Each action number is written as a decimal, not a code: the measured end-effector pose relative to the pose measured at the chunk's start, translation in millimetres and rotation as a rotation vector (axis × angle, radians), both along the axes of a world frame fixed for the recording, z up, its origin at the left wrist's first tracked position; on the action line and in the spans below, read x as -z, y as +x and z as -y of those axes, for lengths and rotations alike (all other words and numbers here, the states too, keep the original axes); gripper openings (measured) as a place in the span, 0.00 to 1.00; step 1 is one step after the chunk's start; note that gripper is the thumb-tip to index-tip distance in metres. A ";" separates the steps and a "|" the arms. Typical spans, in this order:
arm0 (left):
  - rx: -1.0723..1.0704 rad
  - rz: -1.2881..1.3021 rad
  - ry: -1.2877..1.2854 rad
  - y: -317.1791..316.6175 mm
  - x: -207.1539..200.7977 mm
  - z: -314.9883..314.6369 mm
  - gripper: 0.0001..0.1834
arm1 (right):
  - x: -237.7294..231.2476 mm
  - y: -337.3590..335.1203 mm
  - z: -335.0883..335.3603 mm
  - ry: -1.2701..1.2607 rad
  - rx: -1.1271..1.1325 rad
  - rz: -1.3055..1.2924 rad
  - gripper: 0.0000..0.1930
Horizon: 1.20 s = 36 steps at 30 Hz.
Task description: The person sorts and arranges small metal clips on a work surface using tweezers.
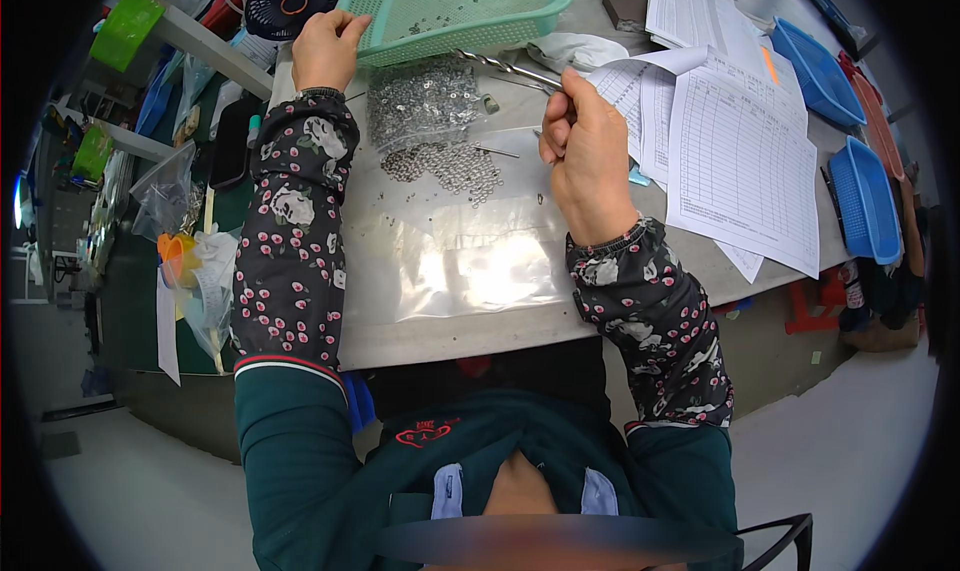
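Across the upper left of the frame, a dark round fan (290,3) stands beyond a worker's left hand (325,53), which is bent over the left end of a pale green basket (460,43). Its thumb and fingertips are drawn almost together at the rim; whether they clamp it cannot be told from this angle. The perforated basket, at upper centre, carries a thin scatter of small metal pieces on its floor.

Just below it, a clear bag (420,111) bulges with shiny metal parts, and a heap of small silver rings (455,171) shows at the bag's lower edge, above a sheet of clear plastic (400,271) that throws back the light.

Right of upper centre, a spiral-fluted drill bit (510,69) slants from the worker's right hand (595,156) up and to the left, its long axis aimed at the basket's near wall and its tip near that wall, on the side toward the left hand. The bit is slim and silvery, twisted toward the tip and smooth at the shank, which the right thumb and forefinger pinch firmly while the other fingers curl inward.

Farther right, printed forms (745,171) overlap on the table, with a blue basket (868,201) at the frame's right.
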<state>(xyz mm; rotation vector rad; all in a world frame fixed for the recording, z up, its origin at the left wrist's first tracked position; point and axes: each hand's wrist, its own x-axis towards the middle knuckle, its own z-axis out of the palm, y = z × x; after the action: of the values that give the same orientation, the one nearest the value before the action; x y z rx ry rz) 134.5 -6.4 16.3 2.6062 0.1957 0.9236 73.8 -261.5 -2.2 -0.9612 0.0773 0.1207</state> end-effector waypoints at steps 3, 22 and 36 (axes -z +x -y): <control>0.159 0.010 -0.128 -30.7 6.8 28.8 0.08 | -0.1 -2.6 4.0 0.000 0.007 -0.019 0.17; 0.498 -0.458 -0.085 -126.7 37.6 94.5 0.04 | -3.6 6.7 -10.4 -0.010 -0.012 0.016 0.18; 0.691 -0.396 -1.848 -131.8 15.1 -1.4 0.06 | -38.7 -17.1 -41.4 -0.890 0.167 1.108 0.04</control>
<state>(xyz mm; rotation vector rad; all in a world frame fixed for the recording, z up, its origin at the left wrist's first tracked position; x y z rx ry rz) 2.8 -5.0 1.1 0.8837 0.1114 -0.1767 56.7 -220.0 36.5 -1.7779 -0.8748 -0.6616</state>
